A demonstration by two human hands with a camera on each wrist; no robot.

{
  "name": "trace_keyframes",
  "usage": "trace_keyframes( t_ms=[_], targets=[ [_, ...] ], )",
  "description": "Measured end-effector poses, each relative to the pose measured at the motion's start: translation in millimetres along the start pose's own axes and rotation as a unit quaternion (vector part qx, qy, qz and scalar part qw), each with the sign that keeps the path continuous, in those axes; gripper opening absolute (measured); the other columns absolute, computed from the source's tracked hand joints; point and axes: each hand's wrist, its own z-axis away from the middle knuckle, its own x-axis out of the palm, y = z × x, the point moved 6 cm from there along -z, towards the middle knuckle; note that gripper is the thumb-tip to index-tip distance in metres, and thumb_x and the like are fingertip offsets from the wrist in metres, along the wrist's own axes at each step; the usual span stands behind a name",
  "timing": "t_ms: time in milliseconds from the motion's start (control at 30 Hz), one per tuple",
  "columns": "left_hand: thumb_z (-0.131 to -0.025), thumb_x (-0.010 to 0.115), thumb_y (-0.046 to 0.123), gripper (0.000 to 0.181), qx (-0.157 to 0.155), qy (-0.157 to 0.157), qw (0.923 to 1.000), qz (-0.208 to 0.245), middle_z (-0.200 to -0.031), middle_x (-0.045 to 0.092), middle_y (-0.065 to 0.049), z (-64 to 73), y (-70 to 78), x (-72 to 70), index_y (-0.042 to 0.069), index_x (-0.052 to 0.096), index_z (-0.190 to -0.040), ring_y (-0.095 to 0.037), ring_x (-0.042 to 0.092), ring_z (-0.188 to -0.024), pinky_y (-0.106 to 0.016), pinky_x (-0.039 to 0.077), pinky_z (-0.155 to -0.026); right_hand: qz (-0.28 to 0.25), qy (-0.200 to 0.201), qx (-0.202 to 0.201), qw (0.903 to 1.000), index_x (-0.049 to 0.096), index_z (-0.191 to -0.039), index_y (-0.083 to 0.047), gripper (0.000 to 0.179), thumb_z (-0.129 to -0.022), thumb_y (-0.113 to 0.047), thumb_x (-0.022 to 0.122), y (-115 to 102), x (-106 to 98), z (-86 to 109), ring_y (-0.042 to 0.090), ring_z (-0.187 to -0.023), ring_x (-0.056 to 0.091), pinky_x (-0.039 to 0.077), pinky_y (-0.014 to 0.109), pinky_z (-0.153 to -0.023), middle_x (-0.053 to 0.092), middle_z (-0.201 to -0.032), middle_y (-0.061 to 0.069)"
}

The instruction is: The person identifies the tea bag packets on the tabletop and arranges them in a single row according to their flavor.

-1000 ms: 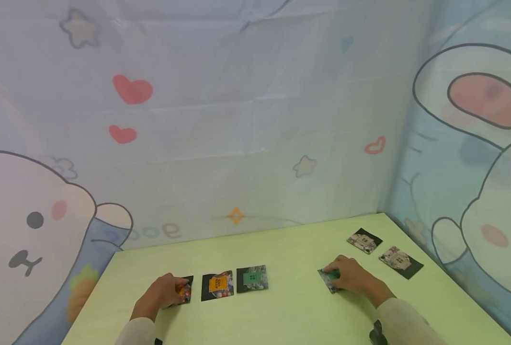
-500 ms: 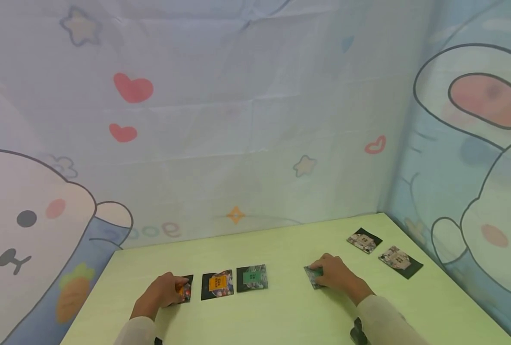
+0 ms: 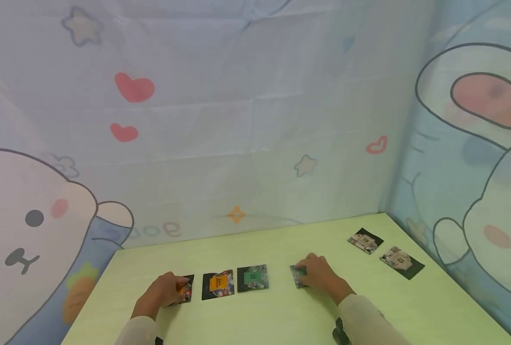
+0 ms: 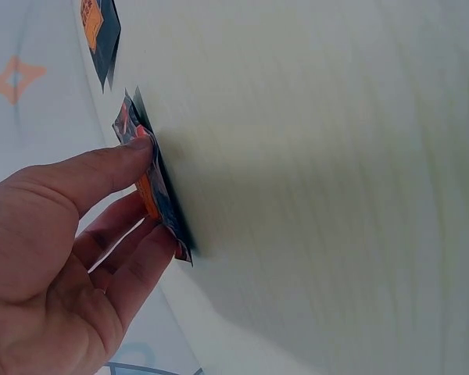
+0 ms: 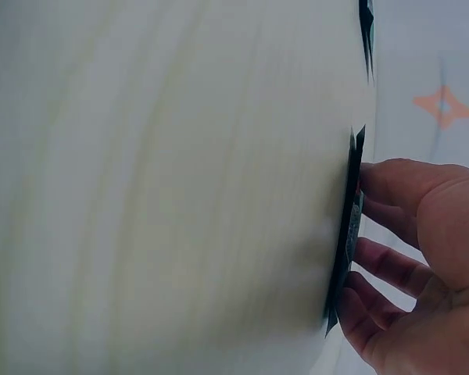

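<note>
My left hand (image 3: 161, 290) pinches an orange-labelled sachet (image 3: 187, 290) at the left of the row, thumb on one edge and fingertips on the other. In the left wrist view this sachet (image 4: 166, 205) lies close over the table, partly covered by the thumb. My right hand (image 3: 322, 276) grips a green-labelled sachet (image 3: 296, 275) by its edges and covers much of its face. Seen edge-on in the right wrist view, that sachet (image 5: 347, 230) is just above the tabletop. Between the hands lie another orange-labelled sachet (image 3: 218, 284) and another green-labelled sachet (image 3: 253, 278), side by side.
Two beige-labelled sachets (image 3: 366, 241) lie at the back right of the pale green table (image 3: 238, 321). A printed cloth backdrop (image 3: 203, 120) rises behind the table and along its right side.
My right hand has moved left with its green-labelled sachet, closer to the row, and the sachet has turned straighter. My left hand has stayed on its sachet.
</note>
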Motion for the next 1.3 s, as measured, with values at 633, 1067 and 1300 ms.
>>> trace_keyframes(
  t_ms=[633, 1067, 1300],
  targets=[
    [-0.081, 0.085, 0.014, 0.051, 0.006, 0.006, 1.0000, 0.001, -0.105, 0.062, -0.016, -1.0, -3.6, 1.2, 0.011, 0.071, -0.130, -0.032, 0.063, -0.096, -0.057, 0.053, -0.096, 0.014, 0.000, -0.008, 0.9999, 0.076, -0.115, -0.007, 0.031, -0.086, -0.018, 0.079, -34, 24, -18.4, 0.026, -0.097, 0.056, 0.043, 0.043, -0.087, 0.063, -0.108, 0.011],
    [-0.083, 0.084, 0.016, 0.051, -0.004, -0.005, 1.0000, 0.004, -0.106, 0.062, -0.014, -0.2, -2.0, 1.5, 0.012, 0.071, -0.131, -0.031, 0.063, -0.099, -0.055, 0.052, -0.097, 0.042, -0.007, -0.011, 0.9990, 0.076, -0.118, -0.008, 0.033, -0.087, -0.020, 0.077, -46, 33, -24.3, 0.020, -0.084, 0.043, 0.039, 0.038, -0.078, 0.058, -0.100, 0.008],
    [-0.083, 0.084, 0.015, 0.051, -0.002, -0.002, 1.0000, 0.001, -0.105, 0.062, -0.013, -0.6, -2.1, 1.2, 0.011, 0.070, -0.132, -0.030, 0.063, -0.097, -0.055, 0.053, -0.096, 0.044, 0.007, -0.008, 0.9989, 0.076, -0.119, -0.009, 0.035, -0.085, -0.018, 0.076, -47, 34, -24.1, 0.019, -0.081, 0.041, 0.037, 0.034, -0.074, 0.057, -0.096, 0.008]
  ],
)
